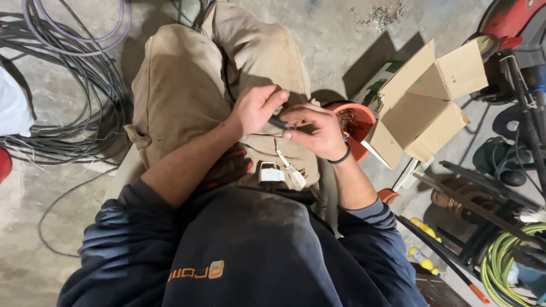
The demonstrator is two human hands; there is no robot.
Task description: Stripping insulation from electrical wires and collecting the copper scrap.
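Observation:
I sit on a concrete floor and look down at my lap. My left hand (pixel 257 106) and my right hand (pixel 316 132) meet over my tan trousers (pixel 182 85), both closed on a short dark cable (pixel 278 122) held between them. The fingertips of both hands pinch the cable end. A black band circles my right wrist. A white cord with a small white plug (pixel 272 173) hangs at my waist below the hands.
An orange bowl (pixel 358 122) with copper wire scraps sits right of my knee. An open cardboard box (pixel 429 99) stands beside it. Coils of grey cable (pixel 62 85) lie left. Tools, a green-yellow hose (pixel 503 261) and red machinery crowd the right.

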